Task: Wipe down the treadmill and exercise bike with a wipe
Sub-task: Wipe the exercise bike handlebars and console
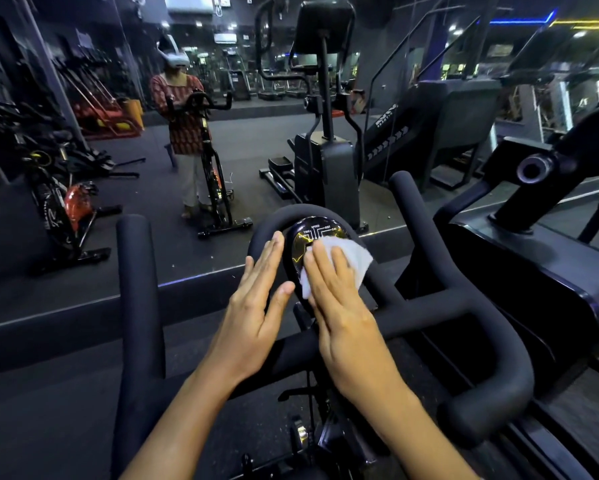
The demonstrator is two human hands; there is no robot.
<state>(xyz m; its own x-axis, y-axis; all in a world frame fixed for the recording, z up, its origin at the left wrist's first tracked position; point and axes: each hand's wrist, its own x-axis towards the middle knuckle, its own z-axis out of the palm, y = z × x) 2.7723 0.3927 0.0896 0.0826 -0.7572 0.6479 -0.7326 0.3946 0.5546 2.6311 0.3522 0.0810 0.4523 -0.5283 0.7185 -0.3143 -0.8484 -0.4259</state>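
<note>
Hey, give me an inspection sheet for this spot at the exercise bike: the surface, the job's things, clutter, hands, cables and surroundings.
Surface: the round glossy display sits inside the handlebar loop, partly covered by the wipe.
Job's things: the white wipe lies crumpled on the display's right side; the handlebar is black and padded.
Clutter: nothing seen.
Hands: the right hand presses the wipe with straight fingers; the left hand is flat, its fingertips on the loop left of the display.
Cables: nothing seen for certain.
Surroundings: a mirror wall ahead, a black machine close on the right, and a dark floor.
</note>
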